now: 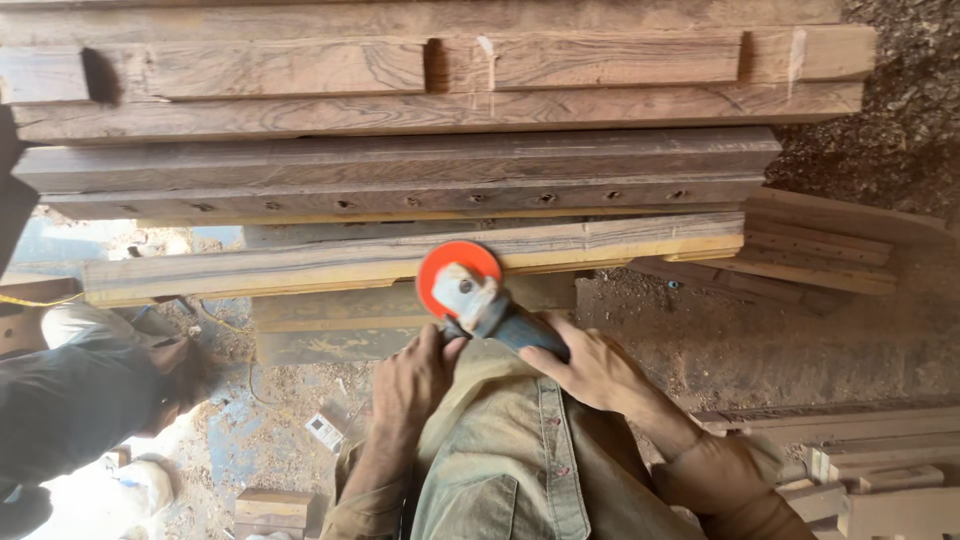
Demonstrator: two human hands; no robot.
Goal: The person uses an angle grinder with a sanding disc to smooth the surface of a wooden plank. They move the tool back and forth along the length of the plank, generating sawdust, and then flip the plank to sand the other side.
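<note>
Now I keep both hands clamped on the grinder (490,312), left hand (412,385), right hand (590,368), disc (458,278) flat on the plank (330,262) edge.

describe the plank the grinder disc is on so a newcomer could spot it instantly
Start at the stack of long timbers across the top. Just below it lies the plank, pale and streaky with a yellowish lower edge. It alone meets the orange disc of the grinder held by the left hand and right hand.
</note>
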